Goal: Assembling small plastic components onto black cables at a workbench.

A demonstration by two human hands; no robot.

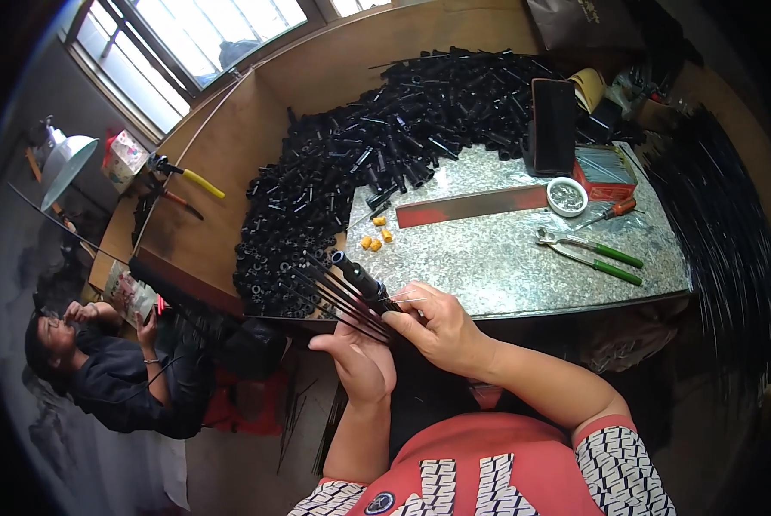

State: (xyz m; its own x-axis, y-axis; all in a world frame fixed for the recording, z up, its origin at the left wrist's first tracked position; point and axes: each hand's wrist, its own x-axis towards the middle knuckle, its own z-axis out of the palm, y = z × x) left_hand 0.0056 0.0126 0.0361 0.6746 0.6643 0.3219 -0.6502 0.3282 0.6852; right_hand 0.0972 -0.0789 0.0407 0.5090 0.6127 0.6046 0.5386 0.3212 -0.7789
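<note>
My right hand (441, 331) is closed around a black ribbed tube (357, 275) with a hollow end, tilted up toward the left. Several thin black rods (329, 295) fan out to the left from beside this tube, and their near ends meet at my right fingers. A fine pale wire or needle (413, 299) shows at those fingertips. Below the rods is my left hand (366, 368), palm up with its thumb stretched away. The rods cross in front of its fingers and partly hide them.
Black tubular pieces (385, 120) are heaped behind a speckled tabletop (480, 267). On it lie orange bits (377, 245), a metal strip (471, 206), a white cup (566, 197), green-handled pliers (588, 255) and a screwdriver (613, 211). A phone (553, 127) stands behind. Another person (136, 370) sits left.
</note>
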